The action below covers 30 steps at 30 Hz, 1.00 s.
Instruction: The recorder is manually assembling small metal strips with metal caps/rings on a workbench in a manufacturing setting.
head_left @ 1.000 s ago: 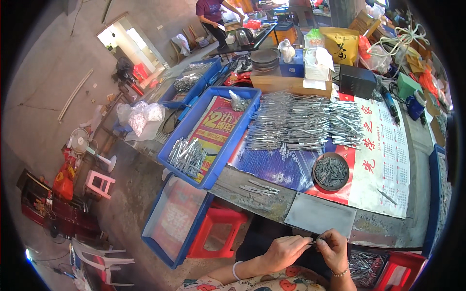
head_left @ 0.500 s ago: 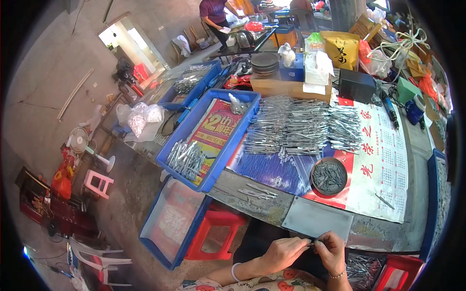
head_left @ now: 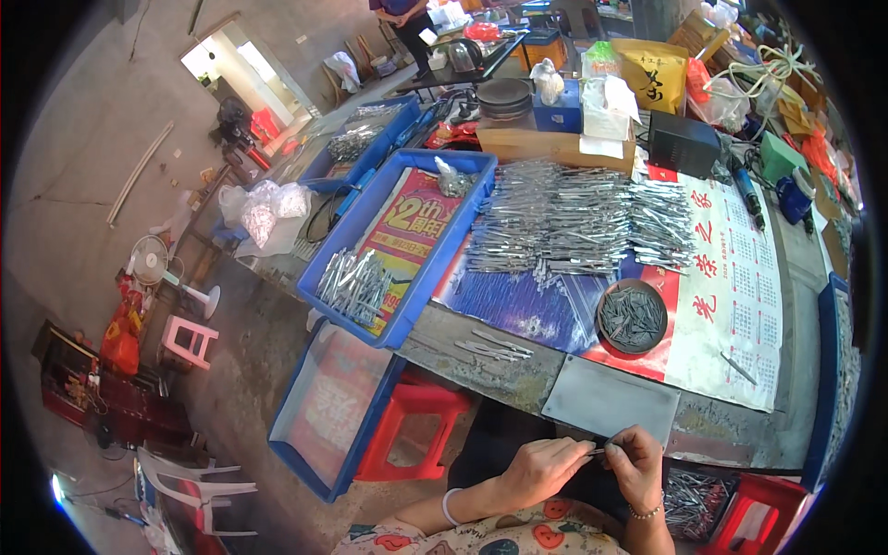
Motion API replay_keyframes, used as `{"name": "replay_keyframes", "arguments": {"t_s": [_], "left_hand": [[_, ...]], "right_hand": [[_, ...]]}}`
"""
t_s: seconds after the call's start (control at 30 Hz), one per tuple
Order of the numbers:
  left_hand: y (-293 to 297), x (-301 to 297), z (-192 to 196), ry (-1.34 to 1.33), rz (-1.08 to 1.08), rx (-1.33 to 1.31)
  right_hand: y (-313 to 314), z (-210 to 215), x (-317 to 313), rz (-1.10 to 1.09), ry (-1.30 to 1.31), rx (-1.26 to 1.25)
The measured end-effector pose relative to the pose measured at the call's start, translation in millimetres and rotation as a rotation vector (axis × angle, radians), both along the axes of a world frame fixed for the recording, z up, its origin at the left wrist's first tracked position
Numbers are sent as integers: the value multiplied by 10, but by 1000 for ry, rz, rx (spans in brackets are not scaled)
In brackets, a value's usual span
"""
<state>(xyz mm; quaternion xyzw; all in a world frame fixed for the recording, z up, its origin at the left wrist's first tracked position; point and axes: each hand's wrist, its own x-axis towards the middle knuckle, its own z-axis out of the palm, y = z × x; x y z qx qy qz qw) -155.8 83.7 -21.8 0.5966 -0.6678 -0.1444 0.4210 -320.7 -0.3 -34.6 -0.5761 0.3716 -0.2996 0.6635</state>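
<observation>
- Left hand [head_left: 544, 470]: thumb and fingertips pressed together, pinching a small, thin dark piece [head_left: 598, 451].
- Right hand [head_left: 638, 465]: fingers curled, thumb closing on the piece's other side.
- The piece sits between both hands' fingertips, near the grey board [head_left: 610, 396].

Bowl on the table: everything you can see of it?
The bowl is round, shallow and brownish, its material unclear. It sits upright on the poster, over the red and blue areas, and is well filled with loose, thin dark-grey pieces lying at mixed angles. Only poster and pieces visibly touch it.
</observation>
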Motion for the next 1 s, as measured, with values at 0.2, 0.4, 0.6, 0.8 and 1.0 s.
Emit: {"name": "replay_keyframes", "arguments": {"t_s": [0.2, 0.4, 0.6, 0.8, 1.0], "left_hand": [[41, 10, -77, -105, -48, -70], [0, 152, -64, -235, -28, -164], [-10, 185, -125, -221, -44, -134], [29, 159, -151, -219, -42, -123], [16, 151, -170, -234, -47, -88]], "right_hand": [[78, -5, -43, -32, 39, 0], [8, 58, 72, 51, -27, 34], [-1, 23, 70, 129, 6, 60], [35, 17, 69, 132, 7, 28], [6, -13, 67, 142, 64, 17]]}}
